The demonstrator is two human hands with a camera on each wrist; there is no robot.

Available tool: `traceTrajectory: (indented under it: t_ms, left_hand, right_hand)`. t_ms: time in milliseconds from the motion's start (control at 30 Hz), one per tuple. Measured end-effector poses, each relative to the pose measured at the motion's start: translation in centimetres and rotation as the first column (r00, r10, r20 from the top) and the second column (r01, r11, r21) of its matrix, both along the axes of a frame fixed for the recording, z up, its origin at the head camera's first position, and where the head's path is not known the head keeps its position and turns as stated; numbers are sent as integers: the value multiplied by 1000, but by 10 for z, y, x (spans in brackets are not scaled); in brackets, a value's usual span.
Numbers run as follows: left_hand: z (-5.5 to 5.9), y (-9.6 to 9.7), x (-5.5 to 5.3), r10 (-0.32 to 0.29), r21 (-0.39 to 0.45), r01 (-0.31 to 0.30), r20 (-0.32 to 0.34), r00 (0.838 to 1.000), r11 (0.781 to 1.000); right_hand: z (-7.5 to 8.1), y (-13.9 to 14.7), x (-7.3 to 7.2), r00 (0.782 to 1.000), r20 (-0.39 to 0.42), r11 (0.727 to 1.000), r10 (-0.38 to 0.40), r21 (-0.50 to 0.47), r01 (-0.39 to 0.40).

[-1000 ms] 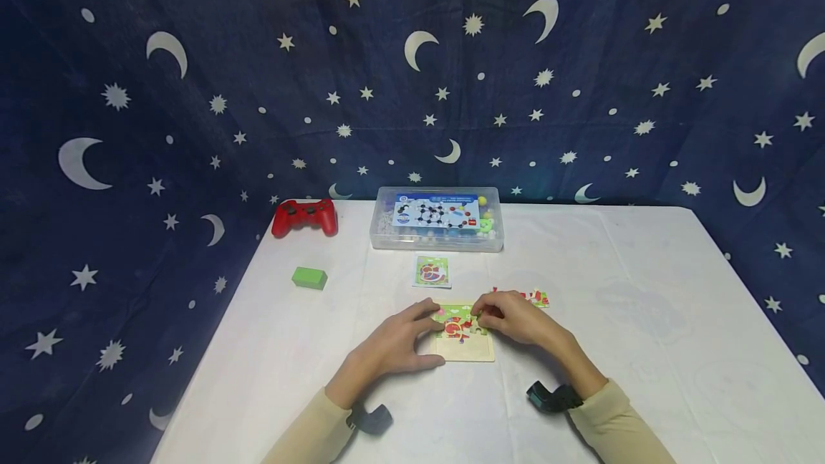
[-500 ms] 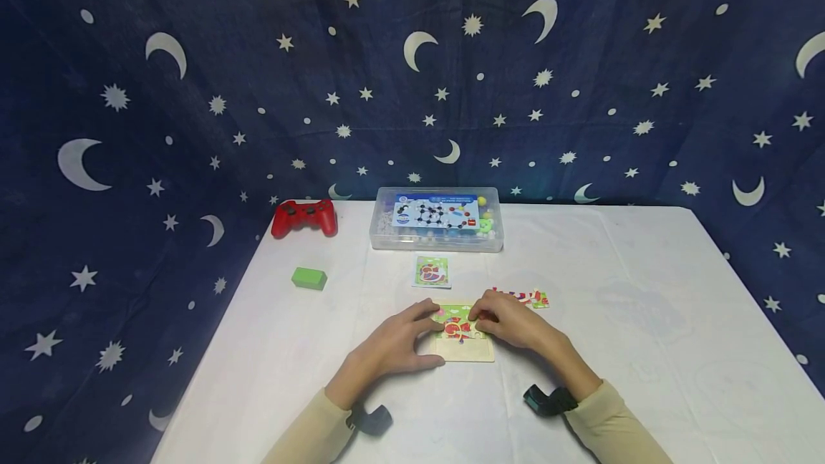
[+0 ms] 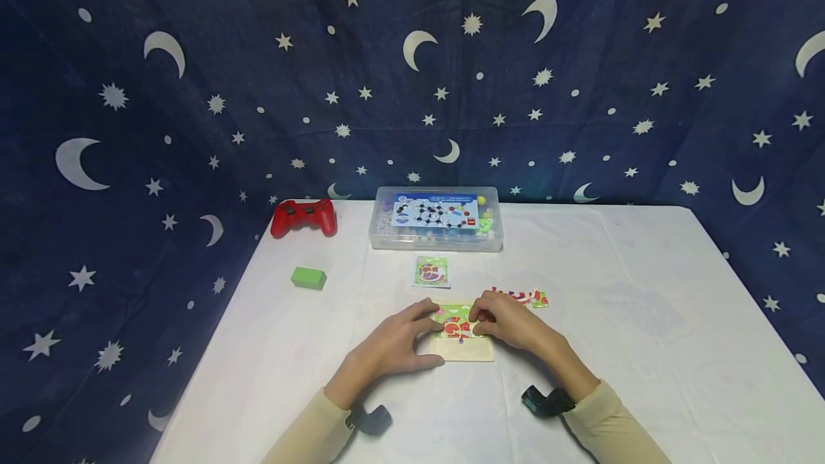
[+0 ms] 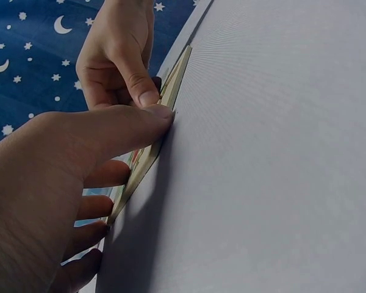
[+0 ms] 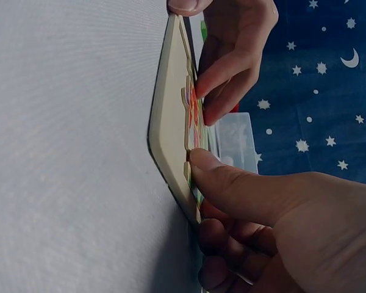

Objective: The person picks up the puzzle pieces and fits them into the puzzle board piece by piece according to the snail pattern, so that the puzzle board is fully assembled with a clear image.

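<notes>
A small wooden jigsaw board (image 3: 465,351) lies before me, its upper part filled with red and green picture pieces (image 3: 456,328) and its near strip bare wood. My left hand (image 3: 401,344) holds the board at its left side, thumb at the near corner and fingers curved over the far part. On the right side, my right hand (image 3: 512,319) has thumb and fingers curled at a puzzle piece (image 5: 191,177); in the right wrist view the thumb tip sits on the piece's edge, level with the others. Loose puzzle pieces (image 3: 538,298) lie behind the right hand, partly hidden.
A picture card (image 3: 432,272) lies beyond the board. Behind it stands a clear plastic box (image 3: 435,240) with a molecule label. A red game controller (image 3: 304,218) and a green block (image 3: 309,278) are on the left. A starry curtain (image 3: 412,92) backs the white table (image 3: 644,335).
My right hand has shifted slightly left and lowered the puzzle piece, tilted over the board a second ago, into line with the other pieces. The left hand stays in place.
</notes>
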State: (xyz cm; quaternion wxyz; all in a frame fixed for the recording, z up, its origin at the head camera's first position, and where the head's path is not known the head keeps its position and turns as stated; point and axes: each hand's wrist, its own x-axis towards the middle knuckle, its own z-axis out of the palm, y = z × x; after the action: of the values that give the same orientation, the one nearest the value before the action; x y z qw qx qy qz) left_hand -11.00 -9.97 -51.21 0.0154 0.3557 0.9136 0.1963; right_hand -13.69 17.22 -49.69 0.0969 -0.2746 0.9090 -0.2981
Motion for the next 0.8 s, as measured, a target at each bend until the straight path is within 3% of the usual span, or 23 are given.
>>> traceTrajectory:
  t_ms: [800]
  left_hand:
    - [-1, 0, 0, -8, 9, 8, -22, 1000, 1000]
  right_hand:
    - [11, 12, -7, 993, 9, 992, -121, -23, 122]
